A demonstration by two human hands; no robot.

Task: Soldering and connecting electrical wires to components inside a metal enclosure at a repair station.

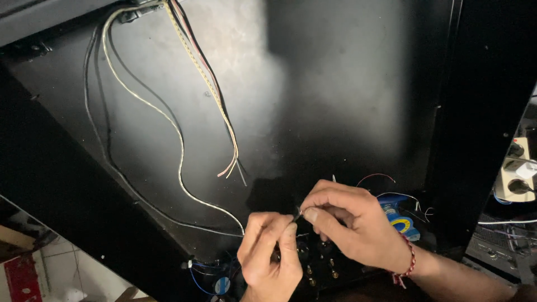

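My left hand and my right hand meet low in the middle of the head view, in front of a dark metal panel. Both pinch the end of a thin wire between thumb and fingertips. A pale speckled cable runs down the panel to a point just left of my left hand. Under my hands lies a black circuit part with small brass terminals. A red thread bracelet sits on my right wrist.
A bundle of red, yellow and black wires hangs from the top with loose ends. A blue component and thin red and white wires lie right of my hands. A white power strip with plugs is at far right. Tiled floor shows lower left.
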